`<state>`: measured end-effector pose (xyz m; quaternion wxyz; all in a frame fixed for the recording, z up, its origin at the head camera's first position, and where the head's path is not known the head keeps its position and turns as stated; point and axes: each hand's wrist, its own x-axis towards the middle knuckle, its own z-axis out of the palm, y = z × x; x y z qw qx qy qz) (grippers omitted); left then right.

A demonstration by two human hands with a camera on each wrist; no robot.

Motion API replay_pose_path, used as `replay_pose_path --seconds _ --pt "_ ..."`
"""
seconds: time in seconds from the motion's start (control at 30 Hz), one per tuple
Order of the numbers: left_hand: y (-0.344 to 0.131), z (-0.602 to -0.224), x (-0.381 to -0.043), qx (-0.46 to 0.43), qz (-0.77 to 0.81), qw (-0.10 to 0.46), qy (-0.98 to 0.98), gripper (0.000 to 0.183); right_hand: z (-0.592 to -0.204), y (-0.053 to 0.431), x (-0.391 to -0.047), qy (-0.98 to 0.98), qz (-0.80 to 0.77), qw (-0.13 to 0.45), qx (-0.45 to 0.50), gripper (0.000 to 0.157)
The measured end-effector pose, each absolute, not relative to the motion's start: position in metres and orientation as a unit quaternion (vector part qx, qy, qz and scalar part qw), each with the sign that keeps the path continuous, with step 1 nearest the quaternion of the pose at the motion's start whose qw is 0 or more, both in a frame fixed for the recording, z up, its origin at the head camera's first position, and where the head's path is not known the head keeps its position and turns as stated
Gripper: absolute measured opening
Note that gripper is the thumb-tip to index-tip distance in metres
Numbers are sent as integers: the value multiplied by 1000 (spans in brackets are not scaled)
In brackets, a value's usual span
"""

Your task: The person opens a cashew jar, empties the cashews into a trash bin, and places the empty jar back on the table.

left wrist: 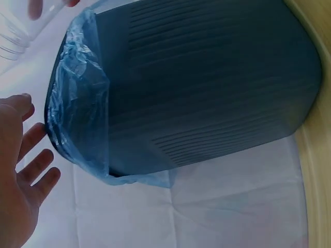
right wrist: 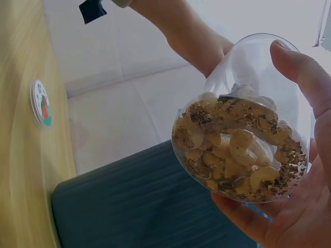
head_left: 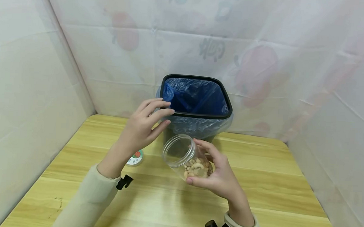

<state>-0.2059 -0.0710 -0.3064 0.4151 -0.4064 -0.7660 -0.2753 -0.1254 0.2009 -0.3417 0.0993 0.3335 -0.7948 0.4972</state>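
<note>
My right hand (head_left: 220, 173) grips a clear plastic jar (head_left: 176, 150), tilted with its lidless mouth toward the left, in front of the bin. Cashew nuts (right wrist: 243, 155) with brown flaky bits lie at its bottom in the right wrist view. My left hand (head_left: 140, 125) holds nothing; its fingers (left wrist: 35, 135) are spread and loosely bent at the near left corner of the bin's rim. A dark trash bin (left wrist: 207, 88) stands upright with a blue plastic bag (head_left: 196, 125) folded over its edge under a black rim (head_left: 200, 115).
A round white lid (head_left: 136, 158) with a red and green print lies on the wooden table (head_left: 257, 183), partly hidden behind the left wrist. Pale cloth walls (head_left: 292, 64) enclose the table at the back and both sides, with the bin close to the back one.
</note>
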Motion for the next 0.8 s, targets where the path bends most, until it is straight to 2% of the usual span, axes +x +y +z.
replay_pose_path --seconds 0.4,0.8 --pt "-62 -305 -220 -421 -207 392 -791 44 -341 203 -125 -796 497 102 330 96" --pt "-58 -305 -224 -425 -195 385 -795 47 -341 203 -123 -797 496 110 326 96"
